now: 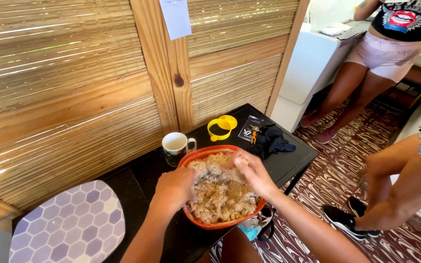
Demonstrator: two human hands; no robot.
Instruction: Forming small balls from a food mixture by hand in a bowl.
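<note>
A crumbly tan dough (220, 192) fills an orange bowl (209, 225) at the near edge of a black table (293, 158). The left hand (174, 189) lies on the dough's left side, fingers curled down into it, gripping a clump. The right hand (255, 173) rests on the upper right of the mass, fingers spread and pressing, clutching nothing that can be made out. Just behind the bowl stands a white mug (176, 144), near its rim but apart. Further back lie a yellow cutter (221, 127), a small dark card (250, 128) with keys (254, 134) on it, and a dark cloth (273, 141). A honeycomb-patterned seat (69, 224) sits to the left. A reed wall (74, 87) closes the far side. Two other people's legs (395, 180) stand at right on the swirled floor (342, 180), well apart from the table
</note>
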